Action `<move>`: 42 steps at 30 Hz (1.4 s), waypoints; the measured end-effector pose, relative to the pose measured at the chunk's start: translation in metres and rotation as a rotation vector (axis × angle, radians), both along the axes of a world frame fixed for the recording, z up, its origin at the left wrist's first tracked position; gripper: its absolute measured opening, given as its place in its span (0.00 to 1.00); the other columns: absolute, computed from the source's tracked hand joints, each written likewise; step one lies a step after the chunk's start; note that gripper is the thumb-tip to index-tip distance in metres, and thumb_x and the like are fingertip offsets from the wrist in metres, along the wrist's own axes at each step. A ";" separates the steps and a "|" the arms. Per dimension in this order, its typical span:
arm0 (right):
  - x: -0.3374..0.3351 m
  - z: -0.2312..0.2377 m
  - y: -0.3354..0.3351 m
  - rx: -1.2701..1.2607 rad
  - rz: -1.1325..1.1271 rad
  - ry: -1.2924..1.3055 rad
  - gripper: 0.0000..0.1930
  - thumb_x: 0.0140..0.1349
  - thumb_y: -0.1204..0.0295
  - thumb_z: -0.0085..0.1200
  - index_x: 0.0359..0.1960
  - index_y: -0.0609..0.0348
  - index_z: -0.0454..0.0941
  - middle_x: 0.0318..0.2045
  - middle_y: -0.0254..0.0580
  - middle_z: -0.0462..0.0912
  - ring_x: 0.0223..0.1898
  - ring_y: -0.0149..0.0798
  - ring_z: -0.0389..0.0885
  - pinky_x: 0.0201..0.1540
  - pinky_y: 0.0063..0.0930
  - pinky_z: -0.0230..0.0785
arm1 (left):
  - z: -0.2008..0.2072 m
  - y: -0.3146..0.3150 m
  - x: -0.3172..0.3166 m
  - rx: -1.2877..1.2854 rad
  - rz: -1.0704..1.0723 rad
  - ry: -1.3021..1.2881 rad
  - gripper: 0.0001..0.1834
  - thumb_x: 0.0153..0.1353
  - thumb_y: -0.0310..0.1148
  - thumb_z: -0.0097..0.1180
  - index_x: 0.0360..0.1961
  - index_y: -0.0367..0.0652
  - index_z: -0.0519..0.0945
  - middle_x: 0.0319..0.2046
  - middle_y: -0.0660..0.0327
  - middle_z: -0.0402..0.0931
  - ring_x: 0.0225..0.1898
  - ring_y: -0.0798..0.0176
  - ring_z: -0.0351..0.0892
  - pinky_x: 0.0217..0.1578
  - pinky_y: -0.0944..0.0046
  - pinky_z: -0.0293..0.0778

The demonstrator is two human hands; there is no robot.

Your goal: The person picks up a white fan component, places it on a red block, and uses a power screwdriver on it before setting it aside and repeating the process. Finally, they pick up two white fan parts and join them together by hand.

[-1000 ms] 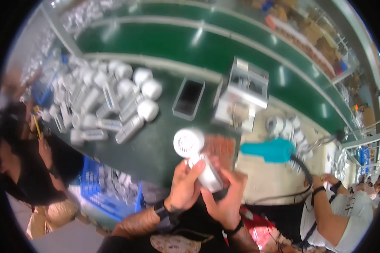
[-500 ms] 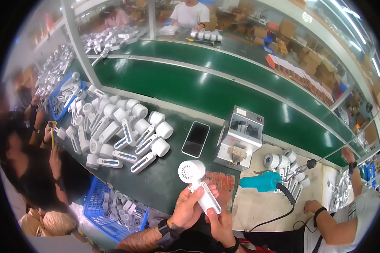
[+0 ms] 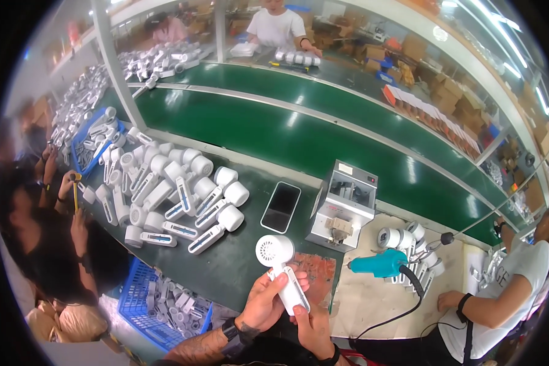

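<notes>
Between my hands is a white handheld fan, its round vented head up and to the left, its handle slanting down to the right. My left hand wraps the upper handle from the left, thumb across its front. My right hand grips the lower end, with the thumb pressed on the handle. Beyond the fan lies a phone with a dark screen. A heap of similar white fans covers the bench to the left, many showing a blue-edged slot in the handle.
A grey machine stands right of the phone. A teal power screwdriver hangs over more fans. Below left, a blue basket holds grey parts. A green conveyor runs behind. Co-workers sit left, right and across.
The fan and both hands have shifted slightly left and down in the picture, with the grip much the same. The co-worker at right has leaned back, and the one across has moved a hand.
</notes>
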State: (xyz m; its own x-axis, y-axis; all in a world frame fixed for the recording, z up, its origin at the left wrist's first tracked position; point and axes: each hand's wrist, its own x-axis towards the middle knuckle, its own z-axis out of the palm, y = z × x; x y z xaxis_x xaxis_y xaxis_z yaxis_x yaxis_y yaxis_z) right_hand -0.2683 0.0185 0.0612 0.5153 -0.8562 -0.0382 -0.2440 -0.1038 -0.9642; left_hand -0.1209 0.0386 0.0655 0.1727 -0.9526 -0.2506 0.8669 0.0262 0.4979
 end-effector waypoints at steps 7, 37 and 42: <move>0.004 -0.008 -0.004 -0.024 0.020 -0.054 0.15 0.69 0.63 0.52 0.33 0.66 0.76 0.20 0.46 0.77 0.22 0.42 0.78 0.26 0.34 0.66 | -0.007 0.004 0.009 -0.037 0.008 0.054 0.20 0.72 0.35 0.51 0.60 0.35 0.70 0.52 0.51 0.77 0.53 0.53 0.79 0.56 0.52 0.76; 0.014 -0.008 -0.003 -0.061 0.088 -0.055 0.14 0.71 0.64 0.50 0.41 0.66 0.78 0.24 0.37 0.80 0.26 0.30 0.78 0.30 0.24 0.70 | -0.006 -0.001 0.015 0.013 0.006 -0.018 0.22 0.69 0.39 0.56 0.57 0.34 0.72 0.48 0.51 0.79 0.47 0.55 0.81 0.52 0.54 0.78; 0.013 -0.007 -0.002 0.075 0.078 -0.039 0.17 0.74 0.63 0.42 0.42 0.67 0.76 0.26 0.37 0.80 0.26 0.30 0.77 0.30 0.24 0.69 | -0.005 0.000 0.016 0.004 0.016 -0.016 0.22 0.69 0.39 0.55 0.56 0.34 0.72 0.48 0.51 0.79 0.47 0.55 0.81 0.52 0.54 0.78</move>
State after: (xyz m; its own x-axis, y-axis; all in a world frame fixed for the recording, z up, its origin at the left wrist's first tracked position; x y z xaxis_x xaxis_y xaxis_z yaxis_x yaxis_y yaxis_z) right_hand -0.2554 0.0163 0.0546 0.5828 -0.8088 -0.0787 -0.1998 -0.0487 -0.9786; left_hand -0.1049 0.0382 0.0607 0.1913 -0.9488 -0.2513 0.8585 0.0377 0.5115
